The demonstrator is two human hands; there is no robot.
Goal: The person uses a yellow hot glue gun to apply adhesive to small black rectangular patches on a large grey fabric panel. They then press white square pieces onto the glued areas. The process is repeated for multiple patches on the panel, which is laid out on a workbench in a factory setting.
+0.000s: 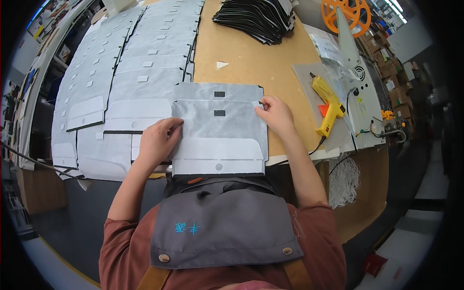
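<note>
1. The person works at a brown tabletop [241, 53], with a grey sheet [217, 128] lying flat at its near edge, just in front of the apron.
2. This top sheet sits on a second grey sheet [217, 91] of the same shape, whose upper strip shows beyond it. Each carries a small dark patch near its top edge.
3. The left hand [157, 140] lies on the left edge of the top sheet, fingers close together and curled, pressing the edge down; I cannot tell whether they pinch it.
4. The right hand [276, 115] rests at the upper right corner, its fingers [265, 104] bunched and seemingly nipping that corner.
5. So the sheet spans the gap between both hands, with its white lower band [218, 154] nearest the body and untouched.
6. To do this well, I judge that both hands should keep the sheet taut and square, with corners and side edges matched to the sheet beneath before any pressure goes on.
7. Even, light tension seems wise, since a pull from 1 side would likely skew it.
8. To the left, rows of similar grey sheets [121, 72] overlap. A stack of dark pieces [258, 17] lies at the far edge, and a yellow glue gun [329, 104] rests on a mat to the right, well apart from the right hand.
</note>
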